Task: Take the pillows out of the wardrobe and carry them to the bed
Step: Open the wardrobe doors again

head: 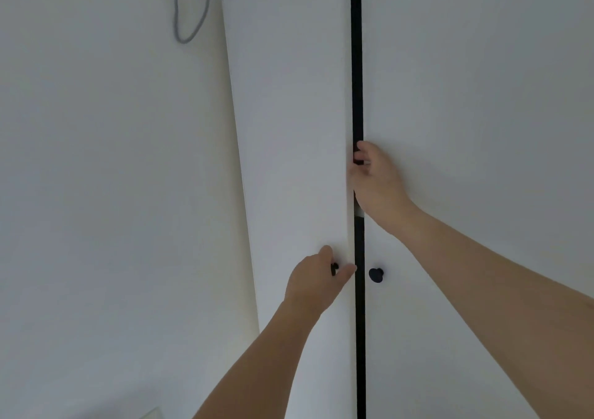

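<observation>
A white wardrobe fills the view, with a left door (289, 129) and a right door (475, 97) parted by a narrow dark gap (356, 65). My left hand (316, 278) is closed around the black knob of the left door, which stands slightly ajar. My right hand (374, 177) reaches higher, its fingers hooked into the gap around the left door's edge. The right door's black knob (376, 275) is free. No pillows are visible; the inside of the wardrobe is hidden in the dark.
A white wall (112, 177) runs along the left of the wardrobe. A grey cable (193, 23) hangs in a loop near the top of the wall. A pale object's corner (151, 414) shows at the bottom left.
</observation>
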Tool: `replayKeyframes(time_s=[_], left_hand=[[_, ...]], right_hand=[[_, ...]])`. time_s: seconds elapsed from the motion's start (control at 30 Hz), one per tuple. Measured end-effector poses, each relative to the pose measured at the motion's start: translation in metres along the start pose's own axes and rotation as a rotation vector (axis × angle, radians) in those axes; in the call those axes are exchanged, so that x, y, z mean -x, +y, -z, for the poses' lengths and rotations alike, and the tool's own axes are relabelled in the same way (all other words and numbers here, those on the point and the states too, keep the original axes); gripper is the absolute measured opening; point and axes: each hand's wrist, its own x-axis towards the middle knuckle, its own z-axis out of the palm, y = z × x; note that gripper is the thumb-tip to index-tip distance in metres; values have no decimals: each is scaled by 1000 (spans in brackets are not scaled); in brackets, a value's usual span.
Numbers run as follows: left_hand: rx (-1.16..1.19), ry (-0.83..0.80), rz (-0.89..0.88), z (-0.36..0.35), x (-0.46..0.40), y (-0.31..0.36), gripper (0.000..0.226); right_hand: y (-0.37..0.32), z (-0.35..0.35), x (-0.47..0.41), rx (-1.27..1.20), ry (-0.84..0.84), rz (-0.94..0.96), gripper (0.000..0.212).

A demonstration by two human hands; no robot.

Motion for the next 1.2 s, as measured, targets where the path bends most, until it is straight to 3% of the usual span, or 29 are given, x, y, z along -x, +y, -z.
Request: replayKeyframes(time_s=[0.27,0.47,0.6,0.7,0.9,1.07,1.2], left_hand=[[-90,187,115,17,39,-17,46],[-197,251,117,42,55,-35,41],[-238,417,6,42,75,-62,42],[-266,545,-110,49,85,-82,64],[-422,720,-274,72,105,-114,68],[-466,725,-225,87,120,-143,64],[-319,662,-145,97,130,-167,61]], right_hand=[[-20,-26,9,28,-41,33,16],[-36,-47,18,16,-85,107,10],[-51,-66,26,18,-119,175,10],[-60,-82,33,25,-145,222,12],[-77,-121,46,-4,-316,318,39],[-77,-162,43,-148,-449,224,61],[-82,-191,46,-127,-518,252,59]])
